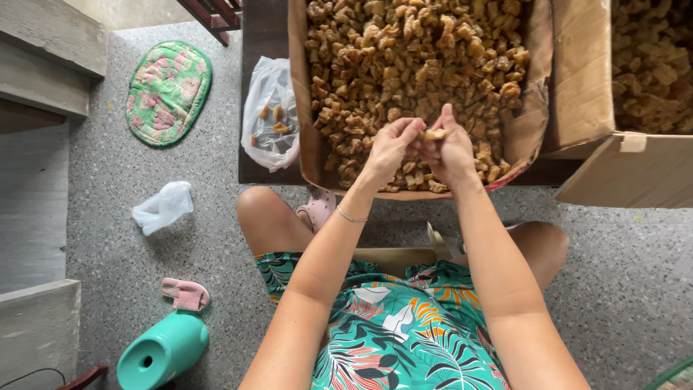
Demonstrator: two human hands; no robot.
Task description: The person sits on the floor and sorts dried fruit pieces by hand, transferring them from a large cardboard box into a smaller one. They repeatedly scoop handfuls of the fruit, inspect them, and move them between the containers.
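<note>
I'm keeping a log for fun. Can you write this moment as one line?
left hand: touching brown piece | right hand: holding brown piece | under hands: cardboard box full of pieces | beside box: plastic bag

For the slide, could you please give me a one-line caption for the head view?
Left hand and right hand pinch one fried piece over a full cardboard box.
</note>
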